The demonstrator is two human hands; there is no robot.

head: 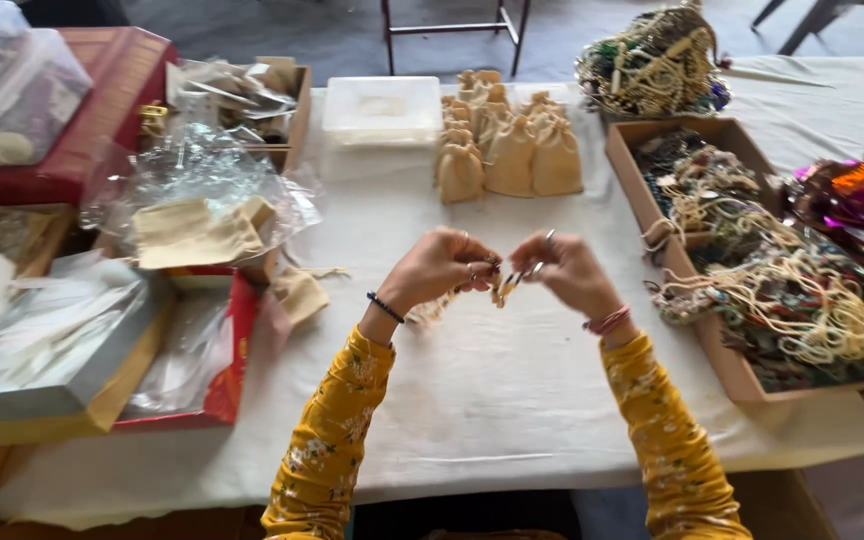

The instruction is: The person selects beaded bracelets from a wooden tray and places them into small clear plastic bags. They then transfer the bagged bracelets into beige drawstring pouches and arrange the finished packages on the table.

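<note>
Both hands pinched on one small beaded piece, held just above the white tablecloth (472, 400).

The left hand (442, 268) and right hand (567, 268) meet mid-table, fingertips closed on a little beaded jewelry piece (504, 287) between them (too small to tell exactly what). Tan drawstring pouches (512, 145) stand farther back, a cardboard box of beaded necklaces (752, 260) sits to the right, and flat cloth pouches (197, 232) lie on crinkly plastic to the left.

I see a desk (512, 400) under a pale cloth; beyond its far edge lies grey floor (282, 30), with dark metal chair legs (452, 28) standing there.
</note>
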